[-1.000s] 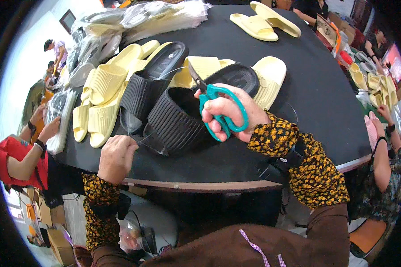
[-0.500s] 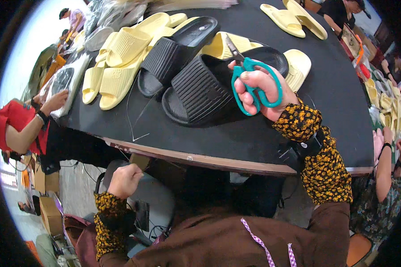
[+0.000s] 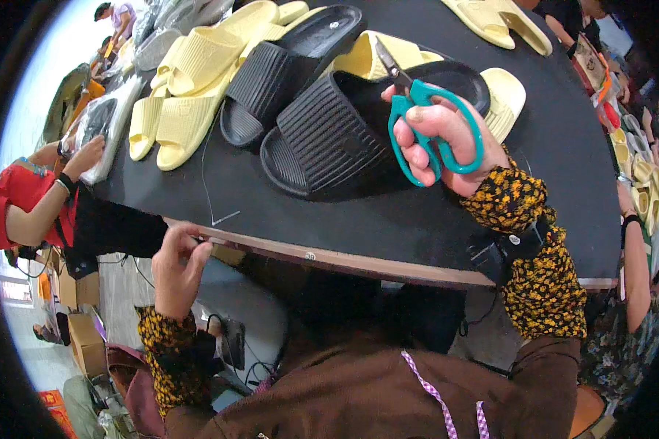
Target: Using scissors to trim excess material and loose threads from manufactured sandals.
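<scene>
My right hand (image 3: 447, 139) is closed on teal-handled scissors (image 3: 465, 124), fingers through the loops and blades pointing up and away. Behind and left of it lie two black ribbed slide sandals, the nearer black slide (image 3: 329, 139) and the farther black slide (image 3: 260, 91). My left hand (image 3: 176, 271) is at the table's front edge, its fingers bent, with a gap between thumb and fingers; I see nothing held in it. Near it, a thin pale strand (image 3: 227, 218) lies bent on the dark tabletop (image 3: 329, 227).
Pale yellow slides (image 3: 190, 121) are piled at the left, with another yellow slide (image 3: 504, 102) behind my right hand and a yellow pair (image 3: 487, 22) at the back. At left, a person in a red top (image 3: 29, 201) handles a bagged black slide (image 3: 106, 121). Other people work at right.
My left hand has risen from below the table edge and its fingers have loosened. My right hand, with the scissors, has shifted slightly right. The view has tilted a little.
</scene>
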Action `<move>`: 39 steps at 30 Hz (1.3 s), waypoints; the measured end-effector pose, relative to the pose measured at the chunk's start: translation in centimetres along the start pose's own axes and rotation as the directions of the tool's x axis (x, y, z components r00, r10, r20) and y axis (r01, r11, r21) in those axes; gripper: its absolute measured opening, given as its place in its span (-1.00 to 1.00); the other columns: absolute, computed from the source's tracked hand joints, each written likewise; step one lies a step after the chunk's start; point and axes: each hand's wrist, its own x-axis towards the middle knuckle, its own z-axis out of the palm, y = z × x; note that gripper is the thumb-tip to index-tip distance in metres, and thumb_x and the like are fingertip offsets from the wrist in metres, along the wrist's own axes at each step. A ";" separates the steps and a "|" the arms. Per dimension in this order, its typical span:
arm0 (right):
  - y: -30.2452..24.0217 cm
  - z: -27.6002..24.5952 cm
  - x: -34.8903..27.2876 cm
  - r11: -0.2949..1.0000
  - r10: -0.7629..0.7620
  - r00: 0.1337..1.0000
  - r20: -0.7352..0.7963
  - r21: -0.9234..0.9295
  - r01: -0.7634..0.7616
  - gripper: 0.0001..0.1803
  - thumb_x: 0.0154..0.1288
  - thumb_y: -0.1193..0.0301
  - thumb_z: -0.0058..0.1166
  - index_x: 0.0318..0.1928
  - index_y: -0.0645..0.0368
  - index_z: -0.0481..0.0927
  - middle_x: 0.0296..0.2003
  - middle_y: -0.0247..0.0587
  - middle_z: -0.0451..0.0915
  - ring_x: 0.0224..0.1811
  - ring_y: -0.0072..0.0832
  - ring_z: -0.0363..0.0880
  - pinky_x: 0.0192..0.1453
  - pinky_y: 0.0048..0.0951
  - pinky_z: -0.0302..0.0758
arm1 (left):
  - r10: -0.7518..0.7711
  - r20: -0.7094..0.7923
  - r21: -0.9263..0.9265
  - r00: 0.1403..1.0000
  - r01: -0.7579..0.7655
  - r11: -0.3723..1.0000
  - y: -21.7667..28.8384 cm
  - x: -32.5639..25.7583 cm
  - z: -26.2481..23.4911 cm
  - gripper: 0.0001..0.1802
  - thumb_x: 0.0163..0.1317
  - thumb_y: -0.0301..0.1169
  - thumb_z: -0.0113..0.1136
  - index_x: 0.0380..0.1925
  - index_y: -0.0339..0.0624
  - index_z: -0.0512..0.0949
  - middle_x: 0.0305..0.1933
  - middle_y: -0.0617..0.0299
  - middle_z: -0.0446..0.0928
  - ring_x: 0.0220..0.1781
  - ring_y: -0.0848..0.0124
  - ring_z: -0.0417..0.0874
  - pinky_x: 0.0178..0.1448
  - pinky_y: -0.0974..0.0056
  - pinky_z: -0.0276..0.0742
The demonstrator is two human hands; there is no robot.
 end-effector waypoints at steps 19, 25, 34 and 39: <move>-0.6 0.4 -0.1 0.999 0.005 1.000 -0.008 -0.047 -0.005 -0.63 0.15 0.38 0.01 -0.05 0.30 0.38 -0.53 -0.25 0.45 -0.66 -0.59 0.43 -0.71 -0.55 0.38 | 0.002 0.200 0.123 0.980 -0.027 0.992 -5.4 -1.3 0.2 -0.93 0.05 -0.56 0.12 -0.45 -0.32 0.44 -0.57 0.07 0.45 -0.54 0.34 0.50 -0.40 0.35 0.40; -0.3 0.1 -0.3 1.000 0.024 1.000 0.016 -0.017 -0.024 -0.66 0.12 0.40 0.02 -0.10 0.29 0.39 -0.55 -0.23 0.47 -0.67 -0.57 0.46 -0.72 -0.56 0.44 | -0.178 0.651 0.280 0.737 -0.016 0.960 -9.7 -5.8 1.1 -0.69 0.05 -0.40 0.17 -0.20 -0.31 0.51 -0.40 -0.10 0.55 -0.34 0.11 0.61 -0.26 0.22 0.48; -0.9 1.0 -0.3 0.997 -0.079 0.996 -0.042 0.007 0.080 -0.61 0.13 0.42 0.07 -0.04 0.29 0.36 -0.51 -0.21 0.48 -0.65 -0.57 0.47 -0.68 -0.56 0.43 | 0.162 0.307 -0.294 0.938 -0.068 0.953 1.4 6.9 -2.0 -0.45 0.02 -0.53 0.15 0.08 -0.36 0.31 -0.07 0.05 0.46 -0.08 0.35 0.50 0.03 0.31 0.39; -1.3 -0.5 0.1 0.987 -0.157 0.987 -0.027 -0.047 0.156 -0.57 0.14 0.46 0.04 0.04 0.24 0.30 -0.47 -0.21 0.49 -0.63 -0.61 0.49 -0.64 -0.60 0.47 | 0.354 0.211 -0.023 0.911 -0.357 0.934 1.4 16.3 3.1 -0.08 -0.14 -0.49 0.28 0.26 -0.32 0.03 0.22 -0.06 0.20 0.26 0.15 0.23 0.30 0.18 0.13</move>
